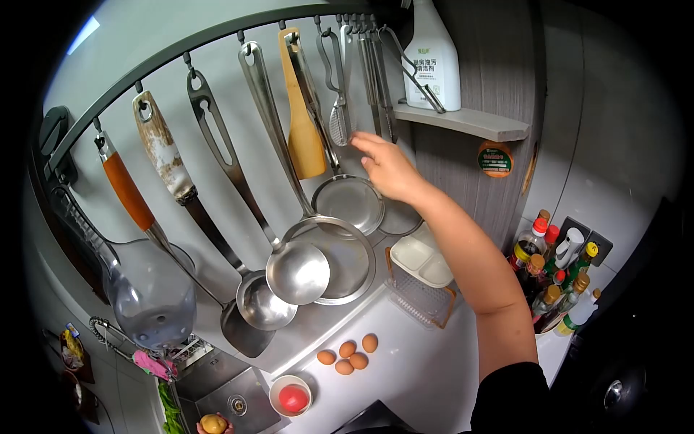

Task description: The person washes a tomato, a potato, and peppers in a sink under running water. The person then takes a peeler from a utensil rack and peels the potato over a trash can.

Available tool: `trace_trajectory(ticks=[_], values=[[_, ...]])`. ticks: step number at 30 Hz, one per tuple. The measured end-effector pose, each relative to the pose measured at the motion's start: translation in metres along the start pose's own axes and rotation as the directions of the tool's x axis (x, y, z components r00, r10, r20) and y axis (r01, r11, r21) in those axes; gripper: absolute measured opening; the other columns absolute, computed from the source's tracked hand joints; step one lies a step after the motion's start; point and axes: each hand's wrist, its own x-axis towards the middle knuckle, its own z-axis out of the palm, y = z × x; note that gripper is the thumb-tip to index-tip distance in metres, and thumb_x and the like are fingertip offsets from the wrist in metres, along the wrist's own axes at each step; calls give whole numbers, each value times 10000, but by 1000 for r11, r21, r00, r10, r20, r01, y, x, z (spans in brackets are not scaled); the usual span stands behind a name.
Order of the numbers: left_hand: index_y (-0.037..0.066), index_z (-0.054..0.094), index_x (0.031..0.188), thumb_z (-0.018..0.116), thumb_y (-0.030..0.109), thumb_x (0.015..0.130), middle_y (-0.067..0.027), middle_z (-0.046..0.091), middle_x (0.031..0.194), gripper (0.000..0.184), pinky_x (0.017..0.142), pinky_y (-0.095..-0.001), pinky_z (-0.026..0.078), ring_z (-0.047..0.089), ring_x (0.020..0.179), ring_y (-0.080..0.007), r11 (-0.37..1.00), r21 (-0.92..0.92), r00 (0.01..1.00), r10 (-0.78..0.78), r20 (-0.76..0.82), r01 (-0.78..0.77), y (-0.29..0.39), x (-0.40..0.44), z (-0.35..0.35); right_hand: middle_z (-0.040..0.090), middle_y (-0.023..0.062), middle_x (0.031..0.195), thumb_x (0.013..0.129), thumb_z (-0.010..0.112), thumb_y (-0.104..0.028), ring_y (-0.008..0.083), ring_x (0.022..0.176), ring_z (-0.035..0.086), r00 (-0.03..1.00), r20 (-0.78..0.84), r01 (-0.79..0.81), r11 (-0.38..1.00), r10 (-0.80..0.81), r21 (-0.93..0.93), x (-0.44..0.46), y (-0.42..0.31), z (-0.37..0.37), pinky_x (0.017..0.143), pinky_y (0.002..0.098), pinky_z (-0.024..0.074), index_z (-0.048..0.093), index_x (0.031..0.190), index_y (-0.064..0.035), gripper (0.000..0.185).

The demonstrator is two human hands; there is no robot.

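My right hand [387, 168] is raised to the hanging utensils, fingers stretched out. Its fingertips are beside the lower end of a metal tool with a ridged oval head [339, 124]; I cannot tell whether they touch it. A wooden spatula [306, 148] hangs to the left of that tool, and a round strainer [348, 205] is below the hand. At the bottom edge, over the sink [230, 394], my left hand [228, 429] is wrapped round a potato [213, 424], mostly cut off by the frame.
Ladles [298, 273], a turner [246, 329] and strainers hang from a dark rail [210, 40]. Several eggs [348, 350] and a bowl [275, 396] with a red tomato [293, 398] are on the counter. Sauce bottles [531, 246] stand right; a spray bottle [434, 65] sits on a shelf.
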Motion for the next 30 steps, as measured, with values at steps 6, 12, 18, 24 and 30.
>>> trace_trajectory(ticks=[6,12,18,24,30], values=[[133,531,949,700,422,600,-65,577,884,483,706,-359,465,569,830,-267,1000,-26,1000,-7,-26,7,0,0,-2,435,158,1253,779,465,34,277,1150,424,999,31,15,1000,-16,28,-8,4,-1,952,315,339,492,1144,3,368],[140,541,926,697,430,599,-57,576,877,465,702,-363,462,568,835,-266,1000,-5,1000,-18,10,18,4,7,-8,627,60,902,802,537,-45,109,704,583,976,-144,-123,962,162,244,0,-7,-42,635,232,468,595,994,-26,202],[149,540,912,677,459,604,-52,576,866,458,694,-366,448,570,811,-266,997,75,997,5,73,-11,3,16,-14,617,55,819,819,557,-80,76,632,542,877,-390,-114,911,280,397,16,-8,-78,560,186,442,589,936,-18,136],[154,532,924,673,463,610,-43,575,865,463,697,-368,444,571,809,-263,999,33,999,-24,34,23,-4,18,-9,608,48,798,723,637,-101,131,678,555,876,-480,-1,996,-40,-85,31,-17,-71,607,282,447,604,854,-29,153],[156,532,936,679,454,613,-39,575,874,463,699,-370,458,570,817,-263,1000,-5,1000,-24,13,24,-10,21,-8,543,97,857,682,651,-106,261,851,506,773,-544,6,862,-325,-507,62,-15,-72,746,355,417,597,816,-67,150]])
